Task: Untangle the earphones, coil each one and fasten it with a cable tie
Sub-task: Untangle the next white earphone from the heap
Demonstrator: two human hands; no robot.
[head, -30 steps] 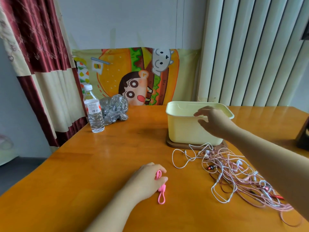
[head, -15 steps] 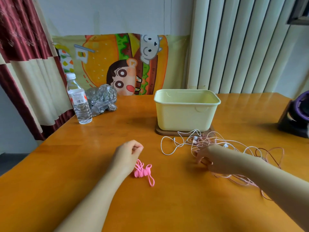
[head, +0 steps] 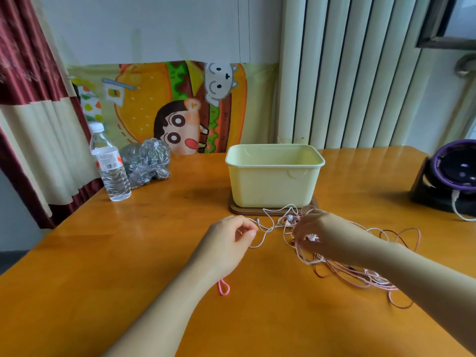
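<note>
Here, pink cable tie [head: 223,287] lies on the bench [head: 123,256] by the left wrist, left grip [head: 228,243] pinches a white earphone cable [head: 269,230], right grip [head: 320,237] clutches the tangled earphones [head: 360,275] just before the yellow tub [head: 274,181].

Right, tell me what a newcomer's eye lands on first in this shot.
The tangle of pink and white earphone cables sprawls over the wooden table at centre right, the left hand pinching a white strand and the right hand gripping its near end. Just behind stands a pale yellow tub, and a bright cartoon burger poster fills the wall beyond. A pink cable tie lies by the left forearm.
</note>
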